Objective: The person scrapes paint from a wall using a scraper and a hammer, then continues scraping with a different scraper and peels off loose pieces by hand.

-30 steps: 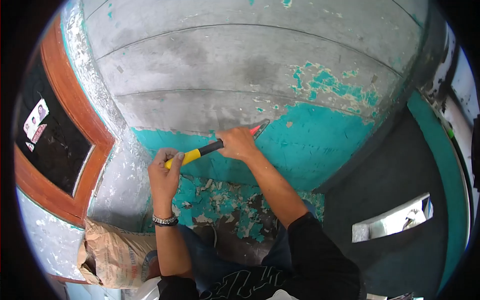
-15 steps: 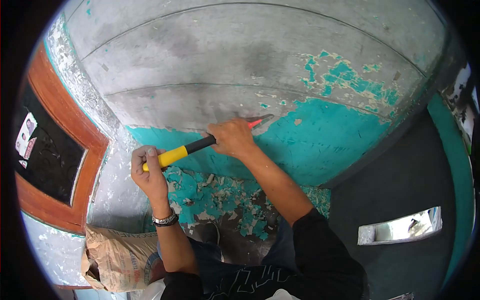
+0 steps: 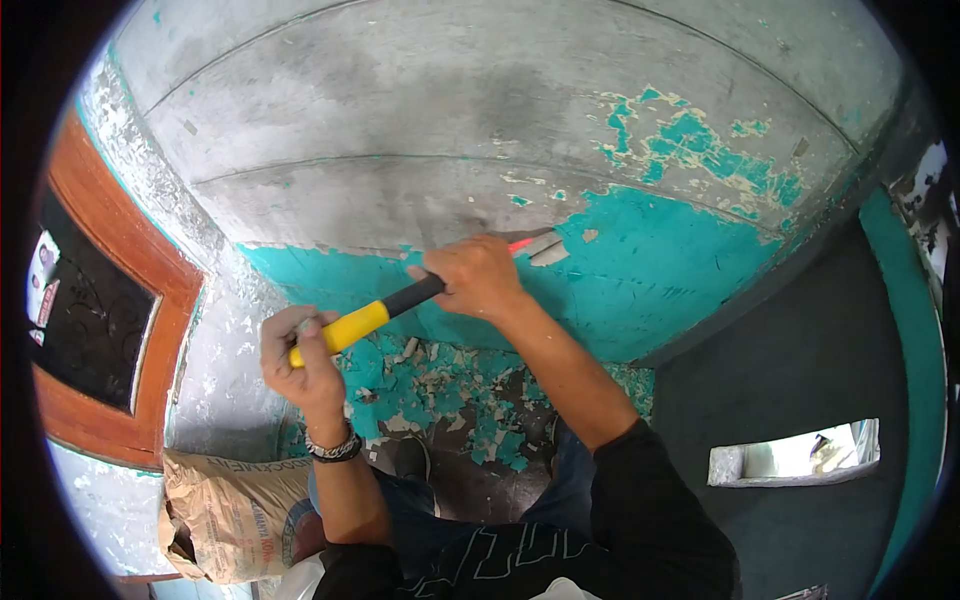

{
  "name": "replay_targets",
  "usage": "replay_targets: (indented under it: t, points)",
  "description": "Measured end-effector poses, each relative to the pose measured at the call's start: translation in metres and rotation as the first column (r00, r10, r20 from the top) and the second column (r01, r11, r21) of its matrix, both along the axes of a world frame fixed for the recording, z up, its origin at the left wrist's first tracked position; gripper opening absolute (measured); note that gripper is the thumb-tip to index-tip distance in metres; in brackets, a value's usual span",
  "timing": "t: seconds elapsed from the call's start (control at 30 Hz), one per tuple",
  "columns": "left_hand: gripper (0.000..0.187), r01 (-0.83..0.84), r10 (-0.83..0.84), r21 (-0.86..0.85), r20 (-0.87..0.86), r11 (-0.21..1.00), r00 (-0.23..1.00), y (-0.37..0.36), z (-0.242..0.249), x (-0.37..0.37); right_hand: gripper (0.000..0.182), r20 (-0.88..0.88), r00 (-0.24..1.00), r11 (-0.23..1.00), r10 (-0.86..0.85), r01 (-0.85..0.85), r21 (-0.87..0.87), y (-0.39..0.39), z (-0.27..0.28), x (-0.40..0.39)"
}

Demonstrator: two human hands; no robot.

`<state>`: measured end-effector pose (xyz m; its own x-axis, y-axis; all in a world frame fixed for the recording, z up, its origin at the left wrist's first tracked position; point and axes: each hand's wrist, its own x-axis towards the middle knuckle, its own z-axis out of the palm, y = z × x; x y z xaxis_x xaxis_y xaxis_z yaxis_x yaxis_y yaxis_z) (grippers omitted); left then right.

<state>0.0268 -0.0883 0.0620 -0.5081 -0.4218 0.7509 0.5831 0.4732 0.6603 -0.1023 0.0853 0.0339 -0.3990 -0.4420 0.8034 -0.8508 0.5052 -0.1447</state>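
A scraper (image 3: 372, 318) with a yellow and black handle slants up to the right across the wall. My left hand (image 3: 303, 362) is wrapped round the yellow lower end. Near the red head, my right hand (image 3: 474, 278) grips the tool's upper part. The blade touches the wall at the upper edge of the turquoise paint (image 3: 640, 270), where a pale flake (image 3: 547, 250) stands by the tip. Above that edge the wall (image 3: 400, 110) is bare grey, apart from a turquoise patch (image 3: 690, 140) at the upper right.
Peeled paint flakes (image 3: 440, 385) lie on the floor at the wall's foot, around my feet. A brown paper sack (image 3: 230, 510) stands at the lower left, below a wooden-framed door (image 3: 180, 330). The dark right wall (image 3: 780, 340) has a slot-shaped opening (image 3: 800, 455).
The blade has moved slightly right along the paint edge, and a pale flake now shows at its tip. My left hand has dropped a little. The view has shifted slightly.
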Motion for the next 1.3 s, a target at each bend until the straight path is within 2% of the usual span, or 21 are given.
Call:
replay_targets:
  t: [0.1, 0.33, 0.4, 0.53, 0.6, 0.67, 0.73, 0.8, 0.83, 0.93, 0.97, 1.0, 1.07, 1.1, 1.17, 1.23, 1.27, 1.3]
  points:
    - [0.011, -0.077, 0.078, 0.025, -0.027, 0.997, 0.997, -0.018, 0.0, 0.005, 0.034, -0.029, 0.998, 0.997, 0.063, -0.064, -0.052, -0.02, -0.001, -0.003]
    - [0.011, -0.082, 0.08, 0.083, 0.027, 0.993, 0.996, -0.026, -0.006, 0.001, 0.033, -0.026, 0.995, 0.982, 0.098, -0.101, -0.157, -0.032, -0.015, -0.004]
    - [0.01, -0.087, 0.089, -0.032, 0.086, 0.996, 0.992, -0.022, -0.014, -0.006, 0.021, 0.093, 0.995, 0.999, 0.024, -0.022, -0.024, -0.02, -0.028, -0.005]
    - [0.007, 0.03, -0.035, 0.036, 0.148, 0.999, 0.988, -0.01, -0.025, -0.019, 0.02, 0.105, 0.994, 1.0, 0.015, -0.014, -0.016, -0.002, -0.046, -0.009]
    - [0.008, 0.068, -0.075, 0.045, 0.182, 0.997, 0.98, -0.007, -0.027, -0.017, 0.031, 0.134, 0.991, 0.999, 0.017, -0.011, -0.045, 0.004, -0.048, -0.008]
    - [0.009, 0.124, -0.133, 0.056, 0.185, 0.991, 0.974, -0.004, -0.026, -0.014, 0.031, 0.125, 0.992, 0.999, 0.017, -0.013, -0.033, 0.003, -0.043, -0.005]
    - [0.01, 0.099, -0.101, 0.025, 0.185, 0.995, 0.978, -0.006, -0.017, -0.001, 0.031, 0.128, 0.992, 0.999, 0.01, -0.006, -0.032, -0.003, -0.036, 0.001]
    - [0.01, 0.02, -0.02, -0.005, 0.029, 1.0, 0.999, -0.016, -0.016, 0.006, 0.03, 0.014, 0.997, 0.985, 0.082, -0.079, -0.155, -0.016, -0.027, 0.005]
    - [0.01, 0.021, -0.021, 0.004, -0.008, 1.0, 1.0, -0.018, -0.015, 0.007, 0.03, 0.015, 0.997, 0.984, 0.081, -0.077, -0.163, -0.019, -0.026, 0.005]
    - [0.011, -0.067, 0.067, -0.001, 0.067, 0.998, 0.996, -0.013, -0.009, 0.001, 0.031, 0.036, 0.999, 0.98, 0.036, -0.029, -0.197, -0.026, -0.027, 0.002]
    - [0.018, 0.001, -0.008, 0.061, 0.119, 0.998, 0.993, -0.014, -0.011, 0.001, 0.024, 0.097, 0.995, 0.989, 0.022, -0.007, -0.146, -0.022, -0.029, 0.002]
    - [0.018, 0.0, -0.008, 0.064, 0.122, 0.998, 0.992, -0.015, -0.014, -0.001, 0.017, 0.157, 0.988, 0.996, 0.002, 0.012, -0.088, -0.017, -0.03, 0.001]
    - [0.033, 0.146, -0.157, 0.133, 0.076, 0.98, 0.985, -0.017, -0.021, -0.006, 0.016, 0.159, 0.987, 0.996, 0.02, -0.006, -0.09, -0.007, -0.029, 0.0]
    - [0.033, 0.143, -0.155, 0.146, 0.072, 0.979, 0.985, -0.006, -0.014, -0.008, 0.016, 0.159, 0.987, 0.995, 0.04, -0.025, -0.097, 0.0, -0.027, 0.0]
    - [0.047, 0.392, -0.382, 0.208, -0.088, 0.896, 0.92, 0.026, 0.0, -0.015, 0.013, 0.117, 0.993, 0.972, -0.025, 0.051, -0.228, 0.022, -0.03, -0.014]
    - [0.05, 0.503, -0.499, 0.221, -0.076, 0.836, 0.863, 0.031, -0.003, -0.021, 0.014, 0.352, 0.931, 0.785, 0.101, 0.143, -0.603, 0.043, -0.012, -0.016]
    - [0.05, 0.479, -0.47, 0.243, -0.096, 0.844, 0.877, 0.031, -0.003, -0.022, 0.015, 0.437, 0.891, 0.689, 0.124, 0.24, -0.684, 0.058, -0.004, -0.015]
    - [0.047, 0.465, -0.486, 0.208, 0.061, 0.861, 0.872, 0.032, -0.001, -0.022, 0.016, 0.52, 0.84, 0.585, 0.155, 0.346, -0.733, 0.073, 0.002, -0.013]
